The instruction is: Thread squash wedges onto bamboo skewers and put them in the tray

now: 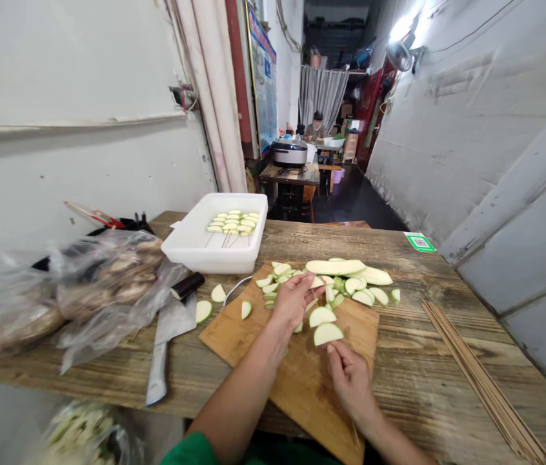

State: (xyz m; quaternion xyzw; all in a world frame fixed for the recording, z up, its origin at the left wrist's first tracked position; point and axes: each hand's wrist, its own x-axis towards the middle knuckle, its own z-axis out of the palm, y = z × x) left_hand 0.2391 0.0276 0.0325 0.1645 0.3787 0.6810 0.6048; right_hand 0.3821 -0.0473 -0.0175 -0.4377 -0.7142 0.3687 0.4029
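Over the cutting board, my right hand is closed on a thin wooden skewer. Two half-round zucchini slices are threaded on it, just beyond my right fingertips. My left hand pinches another pale zucchini slice near the skewer's far end; whether the point is through it I cannot tell. Behind my hands, many cut zucchini slices are heaped at the board's far edge. Long peeled-looking zucchini pieces lie beside them.
A white plastic tub holds skewered slices at the back left. Left of the board lie a cleaver, a dark cylindrical piece and bagged mushroom-like food. Bare skewers lie at the right. A person sits far back.
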